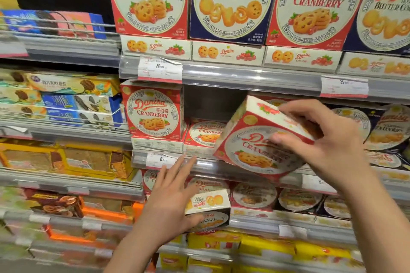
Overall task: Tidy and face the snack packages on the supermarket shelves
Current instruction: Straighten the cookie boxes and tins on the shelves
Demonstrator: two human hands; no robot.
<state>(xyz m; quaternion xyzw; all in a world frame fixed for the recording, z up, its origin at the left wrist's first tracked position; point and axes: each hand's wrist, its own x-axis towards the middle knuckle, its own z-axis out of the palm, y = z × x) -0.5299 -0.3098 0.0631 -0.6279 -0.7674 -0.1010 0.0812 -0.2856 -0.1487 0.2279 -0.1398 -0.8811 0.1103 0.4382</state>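
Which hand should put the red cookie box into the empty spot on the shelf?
Right. The right hand already grips the tilted cranberry box just in front of the gap. The left hand is lower down, fingers straight, holding nothing.

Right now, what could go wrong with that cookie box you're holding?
1. The right hand holds the red box tilted, out past the shelf edge; if the fingers slip, it could fall.
2. The gap sits above low boxes; pushing the red box in crooked might shove them back.
3. The left hand is open and holds nothing near the small box below, so a bump could knock that loose.
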